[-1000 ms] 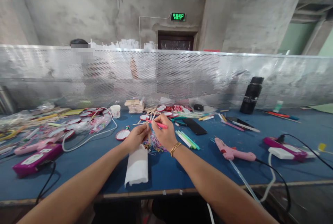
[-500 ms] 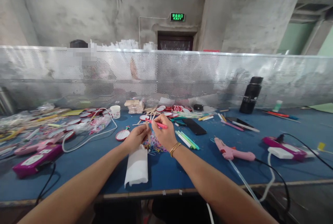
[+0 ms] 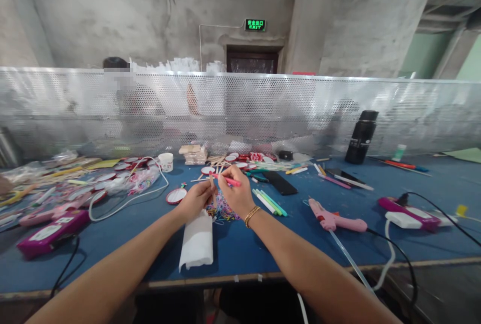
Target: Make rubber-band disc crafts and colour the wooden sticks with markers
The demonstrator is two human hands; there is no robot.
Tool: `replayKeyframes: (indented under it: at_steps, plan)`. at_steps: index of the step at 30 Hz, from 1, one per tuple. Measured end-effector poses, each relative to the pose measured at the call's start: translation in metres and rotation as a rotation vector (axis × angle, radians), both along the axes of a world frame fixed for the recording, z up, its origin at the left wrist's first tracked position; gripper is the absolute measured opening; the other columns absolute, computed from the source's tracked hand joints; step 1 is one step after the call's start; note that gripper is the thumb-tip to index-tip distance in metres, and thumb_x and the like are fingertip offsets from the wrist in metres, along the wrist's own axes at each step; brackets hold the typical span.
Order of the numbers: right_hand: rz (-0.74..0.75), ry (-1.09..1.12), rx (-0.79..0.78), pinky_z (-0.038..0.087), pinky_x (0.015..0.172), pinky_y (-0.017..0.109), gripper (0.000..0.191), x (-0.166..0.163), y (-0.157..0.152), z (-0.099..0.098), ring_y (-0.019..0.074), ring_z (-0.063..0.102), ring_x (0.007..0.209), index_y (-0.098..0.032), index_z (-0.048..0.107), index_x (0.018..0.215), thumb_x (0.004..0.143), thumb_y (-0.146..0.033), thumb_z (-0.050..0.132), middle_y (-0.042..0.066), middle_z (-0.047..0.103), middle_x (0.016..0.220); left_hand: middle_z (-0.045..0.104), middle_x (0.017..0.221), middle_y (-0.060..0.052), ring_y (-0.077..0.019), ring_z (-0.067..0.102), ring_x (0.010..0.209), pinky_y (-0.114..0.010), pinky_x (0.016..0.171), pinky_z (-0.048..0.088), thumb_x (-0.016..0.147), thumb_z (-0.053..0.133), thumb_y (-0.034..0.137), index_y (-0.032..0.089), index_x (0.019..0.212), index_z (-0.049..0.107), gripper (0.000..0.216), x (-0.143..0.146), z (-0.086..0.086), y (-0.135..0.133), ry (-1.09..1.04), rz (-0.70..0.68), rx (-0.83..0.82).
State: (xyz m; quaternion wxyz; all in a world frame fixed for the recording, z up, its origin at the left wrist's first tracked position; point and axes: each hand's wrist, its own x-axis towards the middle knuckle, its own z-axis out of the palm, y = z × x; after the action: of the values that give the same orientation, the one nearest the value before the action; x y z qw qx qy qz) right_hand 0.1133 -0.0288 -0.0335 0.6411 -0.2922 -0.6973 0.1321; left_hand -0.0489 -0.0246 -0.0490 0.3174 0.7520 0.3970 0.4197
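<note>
My left hand [image 3: 195, 199] is closed round a thin wooden stick [image 3: 212, 185] that stands almost upright. My right hand [image 3: 236, 193] pinches a pink marker [image 3: 232, 180], whose tip touches the stick near its top. Both hands hover over a small heap of coloured rubber bands [image 3: 222, 210] on the blue table [image 3: 112, 233]. A folded white tissue [image 3: 197, 245] lies just below my left wrist. A gold bracelet [image 3: 252, 215] circles my right wrist.
A pink glue gun [image 3: 334, 221] with a cable lies to the right, beside green and white markers [image 3: 269, 201] and a black phone [image 3: 279, 182]. Round red-rimmed badges [image 3: 176, 195], sticks and magenta boxes [image 3: 45, 232] clutter the left. A black flask [image 3: 361, 137] stands by the perforated metal screen [image 3: 263, 108]; a person sits behind it.
</note>
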Motion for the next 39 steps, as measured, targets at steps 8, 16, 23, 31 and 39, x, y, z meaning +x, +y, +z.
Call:
replayKeyframes:
  at_steps: [8, 16, 23, 31, 39]
  plan:
    - [-0.004, -0.025, 0.018, 0.045, 0.066, 0.026, 0.009, -0.0001, -0.0001, -0.0005, 0.0152, 0.058, 0.069, -0.022, 0.052, 0.078, 0.086, -0.027, 0.051, -0.001, 0.061, 0.072, 0.042, 0.051, 0.006, -0.0085, 0.034, 0.046, -0.024, 0.046, 0.025, 0.089, 0.047, 0.060, 0.019, 0.070, 0.045, 0.045, 0.0018, 0.0026, -0.0028, -0.004, -0.007, 0.002]
    - [-0.043, -0.005, 0.005, 0.043, 0.063, 0.026, 0.011, 0.0011, 0.0000, 0.0010, 0.0140, 0.055, 0.063, -0.022, 0.051, 0.076, 0.086, -0.026, 0.052, -0.002, 0.058, 0.069, 0.042, 0.053, 0.006, -0.0085, 0.035, 0.047, -0.024, 0.047, 0.027, 0.091, 0.045, 0.058, 0.019, 0.071, 0.044, 0.043, -0.0017, -0.0018, 0.0017, -0.013, 0.006, 0.006]
    - [0.016, -0.019, 0.012, 0.044, 0.065, 0.026, 0.009, -0.0004, -0.0028, 0.0008, 0.0146, 0.057, 0.067, -0.022, 0.052, 0.078, 0.086, -0.026, 0.052, -0.001, 0.061, 0.072, 0.042, 0.051, 0.006, -0.0083, 0.033, 0.046, -0.024, 0.047, 0.025, 0.089, 0.046, 0.062, 0.019, 0.069, 0.043, 0.047, 0.0007, 0.0026, -0.0020, 0.001, -0.005, 0.009]
    - [-0.047, -0.010, 0.000, 0.043, 0.063, 0.027, 0.010, 0.0012, 0.0003, 0.0013, 0.0147, 0.055, 0.065, -0.022, 0.051, 0.076, 0.086, -0.026, 0.052, -0.002, 0.058, 0.070, 0.042, 0.052, 0.006, -0.0086, 0.035, 0.046, -0.024, 0.046, 0.026, 0.088, 0.046, 0.062, 0.019, 0.070, 0.044, 0.047, -0.0009, 0.0000, 0.0011, -0.024, 0.016, 0.001]
    - [0.014, -0.006, 0.002, 0.044, 0.065, 0.027, 0.010, 0.0001, -0.0023, 0.0002, 0.0145, 0.056, 0.066, -0.022, 0.051, 0.078, 0.087, -0.028, 0.052, -0.001, 0.059, 0.071, 0.041, 0.051, 0.006, -0.0083, 0.034, 0.045, -0.024, 0.045, 0.025, 0.086, 0.047, 0.065, 0.019, 0.070, 0.045, 0.048, 0.0024, 0.0046, -0.0034, -0.005, -0.015, -0.009]
